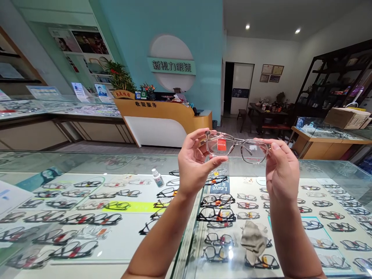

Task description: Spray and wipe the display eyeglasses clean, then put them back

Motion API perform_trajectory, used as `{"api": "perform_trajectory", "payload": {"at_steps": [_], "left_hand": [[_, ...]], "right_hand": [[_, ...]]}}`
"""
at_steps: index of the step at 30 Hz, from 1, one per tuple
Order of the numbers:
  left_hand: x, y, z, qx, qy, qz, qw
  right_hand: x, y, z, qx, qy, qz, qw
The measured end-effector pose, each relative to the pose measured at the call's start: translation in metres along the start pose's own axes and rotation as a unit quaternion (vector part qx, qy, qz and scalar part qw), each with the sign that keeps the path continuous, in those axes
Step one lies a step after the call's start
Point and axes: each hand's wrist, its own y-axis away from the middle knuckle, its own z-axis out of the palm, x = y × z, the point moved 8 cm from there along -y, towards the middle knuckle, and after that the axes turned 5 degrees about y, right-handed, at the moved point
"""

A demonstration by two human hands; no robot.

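Note:
A pair of clear-framed eyeglasses [238, 142] is held up above the glass display counter, a red sticker [221, 144] on one lens and a small white mark on the other. My left hand [193, 162] grips the frame at its left end, fingers behind and thumb below the lens. At the opposite end, my right hand [281, 166] pinches the hinge area between thumb and fingers. Below, a crumpled grey cloth [253, 241] lies on the counter glass. A small white bottle [157, 178] stands on the counter to the left of my left forearm.
Rows of eyeglasses [216, 214] fill the glass counter [87, 159] on both sides of my arms. Beyond it are a wood-and-white cashier desk [162, 124], a potted plant [120, 77], a dark table [269, 110] and a cardboard box [345, 117] on another case.

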Motion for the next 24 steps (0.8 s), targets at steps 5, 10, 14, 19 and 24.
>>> {"api": "perform_trajectory", "payload": {"at_steps": [5, 10, 14, 19, 24], "left_hand": [[-0.003, -0.002, -0.004, 0.012, 0.038, -0.029, 0.999], [-0.009, -0.004, -0.007, 0.015, 0.077, -0.067, 0.995], [-0.022, -0.004, -0.010, 0.033, 0.116, -0.145, 0.982], [-0.043, 0.007, 0.006, 0.014, 0.193, -0.319, 0.928], [-0.048, 0.025, 0.034, -0.041, 0.273, -0.435, 0.857]], "right_hand": [[0.010, 0.000, 0.005, -0.022, -0.007, 0.033, 0.999], [0.016, 0.002, 0.010, -0.034, -0.002, 0.045, 0.998], [0.014, 0.002, 0.011, -0.046, -0.007, 0.024, 0.999], [-0.002, 0.004, 0.025, -0.169, 0.073, -0.076, 0.980], [-0.018, 0.012, 0.039, -0.232, 0.216, -0.198, 0.928]]}}
